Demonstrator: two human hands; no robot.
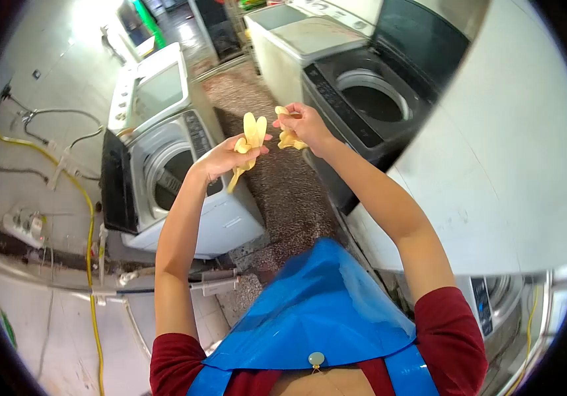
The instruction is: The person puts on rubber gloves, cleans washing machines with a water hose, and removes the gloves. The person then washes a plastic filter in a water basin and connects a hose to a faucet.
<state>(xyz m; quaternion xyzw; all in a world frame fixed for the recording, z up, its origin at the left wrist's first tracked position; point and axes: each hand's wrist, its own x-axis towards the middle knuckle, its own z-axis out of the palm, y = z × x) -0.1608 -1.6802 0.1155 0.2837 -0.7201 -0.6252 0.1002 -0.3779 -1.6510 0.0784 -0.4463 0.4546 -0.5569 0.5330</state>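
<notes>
In front of blue apron [296, 310], both hands raised over speckled floor [290, 191]. Left hand [224, 157] partly closed, thumb and fingers gripping pale-yellow rubber glove [251, 135]; some glove fingers pointing up, one end dangling below hand. Just beside, right hand [305, 127] curled, fingertips pinching crumpled yellow glove [290, 140]. Gloves near each other, apart. Left of left hand, white top-load washing machine [227, 221], lid up. Right of right hand, black-topped washing machine [343, 115], lid up. Farther left of left hand, yellow hose [90, 231] along wall.
</notes>
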